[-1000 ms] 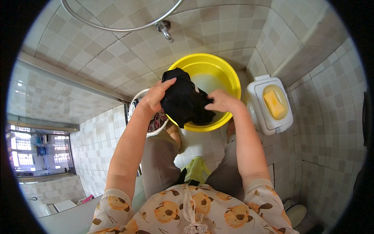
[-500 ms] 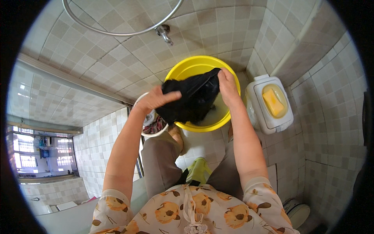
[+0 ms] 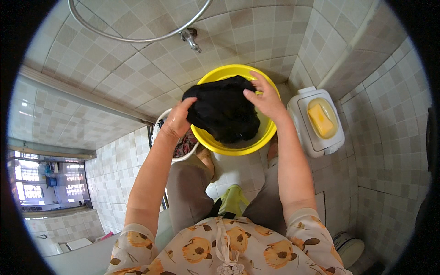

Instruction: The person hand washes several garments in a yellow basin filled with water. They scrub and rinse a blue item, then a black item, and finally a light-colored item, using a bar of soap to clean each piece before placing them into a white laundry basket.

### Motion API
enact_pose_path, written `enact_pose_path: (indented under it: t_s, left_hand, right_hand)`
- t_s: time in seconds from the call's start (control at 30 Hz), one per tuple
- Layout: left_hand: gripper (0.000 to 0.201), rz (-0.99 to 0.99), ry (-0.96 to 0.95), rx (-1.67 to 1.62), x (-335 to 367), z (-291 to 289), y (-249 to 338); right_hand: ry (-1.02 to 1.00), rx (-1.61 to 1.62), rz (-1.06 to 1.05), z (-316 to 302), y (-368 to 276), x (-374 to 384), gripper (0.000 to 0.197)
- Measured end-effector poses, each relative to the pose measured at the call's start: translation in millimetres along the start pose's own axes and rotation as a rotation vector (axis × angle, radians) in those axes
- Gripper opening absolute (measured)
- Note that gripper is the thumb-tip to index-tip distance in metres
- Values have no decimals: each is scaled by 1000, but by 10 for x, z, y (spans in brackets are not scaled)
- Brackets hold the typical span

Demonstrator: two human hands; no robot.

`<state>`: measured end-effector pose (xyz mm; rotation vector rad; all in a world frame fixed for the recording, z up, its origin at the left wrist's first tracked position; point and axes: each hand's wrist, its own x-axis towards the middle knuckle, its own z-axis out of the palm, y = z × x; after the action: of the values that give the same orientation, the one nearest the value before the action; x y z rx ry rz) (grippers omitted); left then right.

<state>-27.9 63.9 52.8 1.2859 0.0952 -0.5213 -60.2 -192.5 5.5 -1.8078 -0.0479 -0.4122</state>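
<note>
A wet-looking black garment is spread over a yellow basin, its lower part hanging inside. At its left edge my left hand is closed on the cloth, the thumb on top and the other fingers mostly hidden. My right hand is at the garment's upper right corner, with thumb and fingers apart and no cloth visibly pinched. Some cloudy water shows at the basin's right side.
Left of the basin stands a white bucket with patterned clothes. On the right, a white lidded bin bears a yellow soap bar in a dish. A wall tap and a shower hose are beyond the basin.
The black garment has spread out wider and flatter over the basin. My left hand has taken its left edge, and my right hand has loosened its pinch, fingers now apart.
</note>
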Motion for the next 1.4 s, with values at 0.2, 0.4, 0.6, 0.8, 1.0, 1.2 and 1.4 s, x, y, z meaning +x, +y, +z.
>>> enact_pose_path:
  t_s: [0.2, 0.4, 0.6, 0.8, 1.0, 1.2, 1.4]
  left_hand:
    - [28, -86, -15, -406, -42, 210, 90]
    - [27, -64, -106, -385, -30, 241, 146]
    - [51, -180, 58, 355, 302, -196, 79]
    - [49, 229, 159, 1500, 226, -180, -245]
    - [35, 305, -285, 938, 197, 327, -729]
    - [22, 192, -161, 766, 263, 382, -941]
    - [24, 338, -215, 964, 246, -30, -262]
  right_hand:
    - [-541, -94, 229, 163, -36, -130, 28]
    - [-430, -214, 207, 386, -80, -152, 23]
    - [-37, 422, 390, 228, 176, -3, 27]
    - [62, 1104, 425, 250, -165, -51, 25]
    - [-69, 1211, 443, 240, -302, -59, 25]
    - [-3, 1166, 450, 83, -316, -78, 24]
    - [184, 1034, 340, -300, -15, 104, 18]
